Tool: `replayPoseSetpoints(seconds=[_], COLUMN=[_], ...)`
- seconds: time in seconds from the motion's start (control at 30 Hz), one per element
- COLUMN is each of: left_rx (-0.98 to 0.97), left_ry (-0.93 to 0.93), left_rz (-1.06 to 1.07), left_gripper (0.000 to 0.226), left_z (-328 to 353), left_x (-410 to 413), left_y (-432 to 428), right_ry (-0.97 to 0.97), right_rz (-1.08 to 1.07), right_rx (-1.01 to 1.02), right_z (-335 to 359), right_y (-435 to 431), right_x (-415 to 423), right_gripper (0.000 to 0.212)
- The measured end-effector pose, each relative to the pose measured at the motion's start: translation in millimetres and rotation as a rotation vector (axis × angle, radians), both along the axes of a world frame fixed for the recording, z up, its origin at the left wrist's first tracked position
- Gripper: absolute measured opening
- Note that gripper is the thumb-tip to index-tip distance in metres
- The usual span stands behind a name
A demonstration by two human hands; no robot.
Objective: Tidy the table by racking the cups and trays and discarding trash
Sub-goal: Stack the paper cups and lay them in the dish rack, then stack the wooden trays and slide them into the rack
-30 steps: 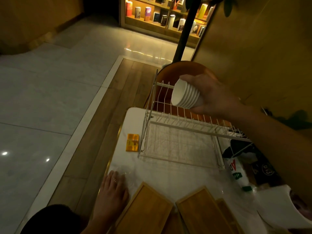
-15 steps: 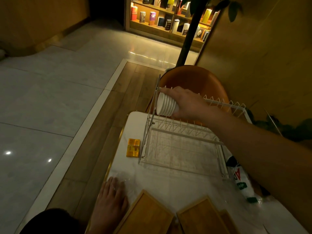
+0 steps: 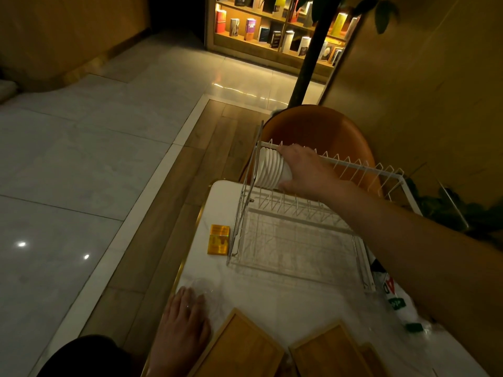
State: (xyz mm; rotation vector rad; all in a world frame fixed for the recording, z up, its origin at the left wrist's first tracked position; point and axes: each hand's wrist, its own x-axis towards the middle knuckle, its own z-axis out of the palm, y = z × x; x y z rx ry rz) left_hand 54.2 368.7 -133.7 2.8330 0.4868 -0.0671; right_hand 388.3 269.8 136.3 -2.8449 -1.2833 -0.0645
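Observation:
A white wire dish rack (image 3: 299, 240) stands on the white marble table (image 3: 272, 297). My right hand (image 3: 304, 170) grips a stack of white cups (image 3: 268, 170), lying sideways against the rack's upper left corner, mouths pointing left. My left hand (image 3: 182, 319) lies flat and open on the table's near left edge, beside some clear plastic film. Two wooden trays (image 3: 245, 346) (image 3: 326, 352) lie at the near edge. A plastic bag with green print (image 3: 394, 300) lies right of the rack.
A small orange packet (image 3: 217, 239) lies left of the rack. An orange chair (image 3: 321, 131) stands behind the table. Tiled floor spreads to the left, and a lit bookshelf (image 3: 277, 31) is far behind. A dark plant stem rises behind the chair.
My right hand has carried the cup stack down and to the left, from above the rack to its upper left corner. The left hand has stayed on the table.

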Motion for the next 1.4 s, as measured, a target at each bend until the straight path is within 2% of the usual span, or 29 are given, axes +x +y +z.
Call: replayPoseSetpoints(seconds=[0.4, 0.7, 0.87, 0.97, 1.1, 1.17, 1.2, 1.33, 1.4], left_rx=[-0.030, -0.084, -0.136, -0.149, -0.150, -0.188, -0.180, -0.183, -0.233], left_ry=[0.025, 0.058, 0.006, 0.070, 0.254, 0.290, 0.302, 0.343, 0.341], left_rz=[-0.013, -0.015, 0.034, 0.027, -0.040, 0.024, 0.060, 0.107, 0.157], left_gripper=[0.078, 0.076, 0.068, 0.065, 0.054, 0.030, 0.027, 0.030, 0.043], left_z=[1.9, -1.9, -2.9, 3.2, 26.8, 46.5, 55.8, 68.2, 65.2], left_x=[-1.6, -3.8, -6.1, -7.8, -0.6, 6.1, 7.9, 0.9, -18.0], left_y=[-0.7, -1.0, -1.4, -0.9, -2.7, -2.9, -3.1, -10.7, -21.9], right_ry=[0.051, 0.048, 0.087, 0.041, 0.020, 0.077, 0.122, 0.355, 0.462], right_rz=[-0.031, -0.056, -0.071, -0.016, 0.069, 0.090, 0.087, -0.030, -0.150], right_rx=[0.056, 0.060, 0.121, 0.240, 0.380, 0.457, 0.475, 0.373, 0.253], right_z=[-0.7, 0.5, 7.9, 13.3, 5.2, -10.4, -21.7, -75.7, -100.8], right_y=[1.7, -4.9, -18.5, -30.7, -67.1, -89.8, -102.1, -154.5, -185.3], right_x=[-0.5, -4.9, -23.9, -49.1, -109.4, -144.4, -161.4, -213.9, -231.0], right_gripper=[0.088, 0.096, 0.081, 0.062, 0.038, 0.029, 0.025, 0.024, 0.030])
